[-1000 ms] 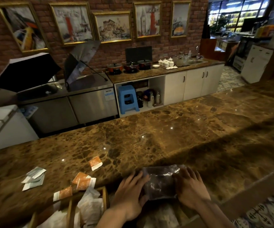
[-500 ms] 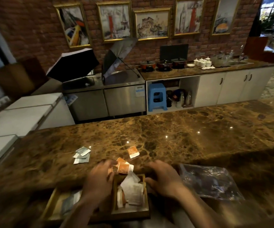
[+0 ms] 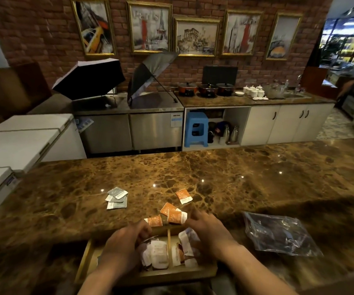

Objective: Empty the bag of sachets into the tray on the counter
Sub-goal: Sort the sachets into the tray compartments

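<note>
Brick walls hung with five gold-framed pictures [image 3: 196, 36] back a dim service kitchen, where two open umbrellas [image 3: 91, 78] rest on a steel counter at far left and a blue stool [image 3: 195, 129] sits tucked under the white cabinets [image 3: 286, 123] farther right. Across the foreground runs a polished brown marble counter [image 3: 235, 177]. On it, left of centre, lies a small heap of grey sachets [image 3: 117, 198]. Just right of those, orange sachets [image 3: 173, 215] lie loose on the marble at the far edge of a wooden tray [image 3: 167, 272], with one more orange sachet [image 3: 183, 195] a little farther back.

The tray sits at the near edge of the counter, split by a wooden divider [image 3: 169, 237], and holds a jumble of white sachets [image 3: 159, 252] on both sides of it. A person's left hand [image 3: 125, 244] reaches into the tray's left part with fingers curled down over the packets; whether it grips one cannot be told. The right hand [image 3: 209, 229] hangs over the tray's right part and far rim, fingers bent and spread beside the nearest orange sachets, and its hold is equally unclear.

To the right, well apart from the tray, the clear plastic bag [image 3: 278, 233] lies flat and crumpled on the marble, touched by neither hand.
</note>
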The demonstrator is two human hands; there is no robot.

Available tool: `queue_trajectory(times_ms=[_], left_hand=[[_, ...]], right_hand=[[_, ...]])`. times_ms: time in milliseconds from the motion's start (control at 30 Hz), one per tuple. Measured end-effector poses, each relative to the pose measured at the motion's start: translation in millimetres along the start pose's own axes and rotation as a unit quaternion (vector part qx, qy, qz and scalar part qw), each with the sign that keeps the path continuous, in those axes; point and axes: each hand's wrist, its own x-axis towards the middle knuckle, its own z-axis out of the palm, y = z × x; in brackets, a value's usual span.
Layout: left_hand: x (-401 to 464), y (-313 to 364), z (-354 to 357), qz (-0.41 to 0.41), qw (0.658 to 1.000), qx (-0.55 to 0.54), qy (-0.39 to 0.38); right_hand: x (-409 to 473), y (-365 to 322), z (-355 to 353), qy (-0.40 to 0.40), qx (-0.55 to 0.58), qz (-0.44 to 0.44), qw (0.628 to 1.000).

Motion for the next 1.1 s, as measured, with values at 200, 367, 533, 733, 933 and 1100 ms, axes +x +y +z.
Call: queue_trajectory(times_ms=[200, 367, 533, 733, 933, 1100], left_hand=[[9.8, -7.0, -1.1, 0.008, 0.997, -0.025, 0.069], [11.0, 3.8, -3.2, 0.047, 0.995, -0.008, 0.088], [2.1, 11.8, -3.9, 0.065, 0.997, 0.030, -0.016], [0.8, 12.3, -3.4, 0.041, 0.999, 0.020, -0.028], [2.0, 14.4, 0.6, 0.004, 0.997, 0.049, -0.061], [2.7, 17.4, 0.2, 0.019, 0.994, 0.077, -0.075]], right_hand=[[-4.4, 7.1, -12.3, -0.002, 0.113, 0.069, 0.991], [-6.8, 2.7, -15.1, 0.063, 0.086, 0.055, 0.993], [-9.0, -2.7, -5.8, -0.111, 0.125, 0.042, 0.985], [-3.2, 25.8, -15.9, -0.012, 0.173, 0.056, 0.983], [-0.6, 29.4, -20.5, 0.002, 0.154, 0.041, 0.987], [0.5, 19.5, -12.6, -0.064, 0.142, 0.005, 0.988]])
